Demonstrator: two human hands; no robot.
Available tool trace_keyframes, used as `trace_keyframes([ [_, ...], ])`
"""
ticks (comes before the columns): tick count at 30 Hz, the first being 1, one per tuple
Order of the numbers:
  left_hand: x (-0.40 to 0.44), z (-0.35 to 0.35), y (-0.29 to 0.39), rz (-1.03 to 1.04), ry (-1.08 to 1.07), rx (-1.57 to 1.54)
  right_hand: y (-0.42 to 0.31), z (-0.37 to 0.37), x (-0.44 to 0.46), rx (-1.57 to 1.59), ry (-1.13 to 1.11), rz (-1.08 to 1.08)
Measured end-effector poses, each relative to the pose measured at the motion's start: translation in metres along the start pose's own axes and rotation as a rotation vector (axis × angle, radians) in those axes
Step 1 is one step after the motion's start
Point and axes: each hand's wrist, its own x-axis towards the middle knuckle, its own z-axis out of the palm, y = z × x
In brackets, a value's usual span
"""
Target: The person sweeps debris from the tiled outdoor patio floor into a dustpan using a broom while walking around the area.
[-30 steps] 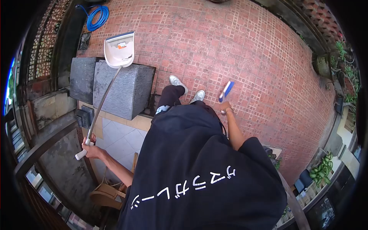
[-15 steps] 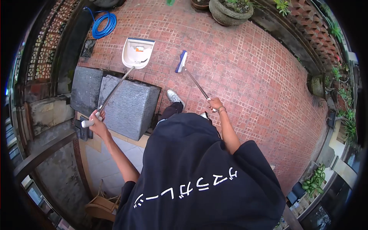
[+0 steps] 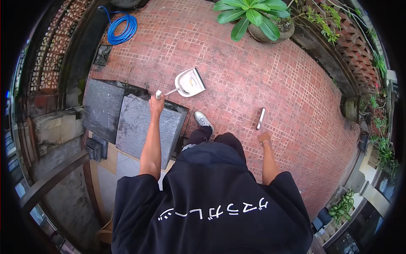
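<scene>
My left hand (image 3: 157, 103) is closed around the pale grip of a long-handled dustpan (image 3: 184, 84). The white pan rests on the red tiles ahead of my left side, its dark-edged mouth facing right, with small bits of debris inside. My right hand (image 3: 264, 137) is wrapped round the handle of a broom, low on my right. The broom head (image 3: 261, 119), seen narrow from above, is at the floor just beyond that hand. Most of the broom's handle is hidden by my hand and the viewing angle.
Grey stone steps (image 3: 146, 127) lie to my left, beside the dustpan. A coiled blue hose (image 3: 122, 30) is on the tiles at the far left. A large potted plant (image 3: 270, 34) stands at the back. A patterned wall (image 3: 363, 51) bounds the right.
The dustpan has moved right and closer, turning its mouth to the right. My left hand has gone forward. My right hand and the broom have shifted right and nearer to me.
</scene>
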Motion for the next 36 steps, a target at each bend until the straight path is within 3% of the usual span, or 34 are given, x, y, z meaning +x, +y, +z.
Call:
trace_keyframes([
  [3,0.004,0.028,-0.013,0.016,-0.099,-0.002,-0.040,0.018,0.011,0.029,-0.127,0.045],
  [5,-0.003,0.039,-0.015,0.025,-0.163,-0.005,-0.106,-0.023,-0.033,0.001,-0.211,-0.021],
  [7,-0.008,0.043,-0.009,-0.008,-0.237,-0.039,-0.124,0.014,-0.017,0.192,-0.183,0.048],
  [11,-0.015,0.066,-0.030,-0.015,-0.209,-0.083,-0.184,0.016,-0.044,0.035,-0.150,-0.246],
  [16,-0.015,0.084,-0.008,-0.042,-0.278,-0.006,-0.152,-0.007,-0.031,-0.022,-0.130,-0.333],
  [20,-0.016,0.058,0.014,-0.049,-0.246,0.073,-0.116,-0.029,-0.026,0.011,-0.092,-0.458],
  [25,-0.019,0.031,0.020,0.029,-0.206,-0.014,-0.100,-0.082,-0.044,-0.108,-0.071,-0.102],
  [29,-0.017,0.047,0.002,0.061,-0.252,-0.021,-0.077,-0.112,-0.028,-0.161,0.038,0.054],
  [36,-0.017,0.075,0.037,0.199,-0.240,0.007,-0.038,-0.131,0.035,-0.049,0.106,0.117],
])
